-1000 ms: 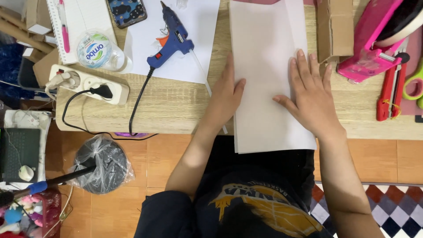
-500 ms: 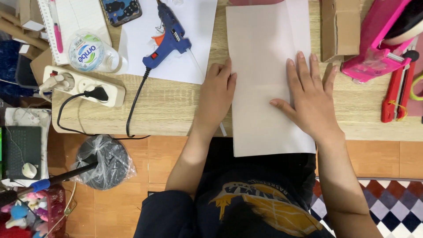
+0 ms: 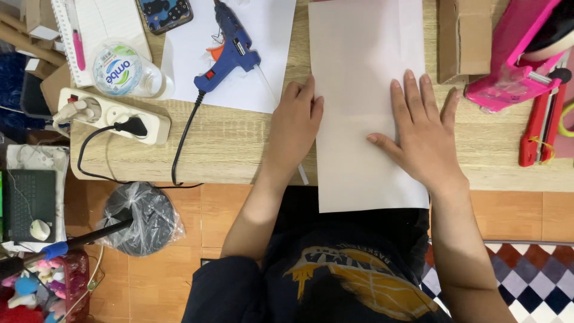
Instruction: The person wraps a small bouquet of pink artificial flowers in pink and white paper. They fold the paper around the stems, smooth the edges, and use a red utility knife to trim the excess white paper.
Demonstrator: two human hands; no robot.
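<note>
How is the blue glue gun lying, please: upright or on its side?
On its side: the blue glue gun lies flat on a white paper sheet, its whole profile visible.

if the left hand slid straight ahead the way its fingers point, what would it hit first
Probably the white sheet under the blue glue gun. The left hand points up the table beside the folded paper; bare wood lies between.

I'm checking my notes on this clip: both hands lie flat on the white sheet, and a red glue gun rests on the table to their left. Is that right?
Not quite. The head view shows the glue gun is blue, not red. The rest holds: the left hand and right hand press flat on the white sheet, and the gun lies on the table to their left.
</note>
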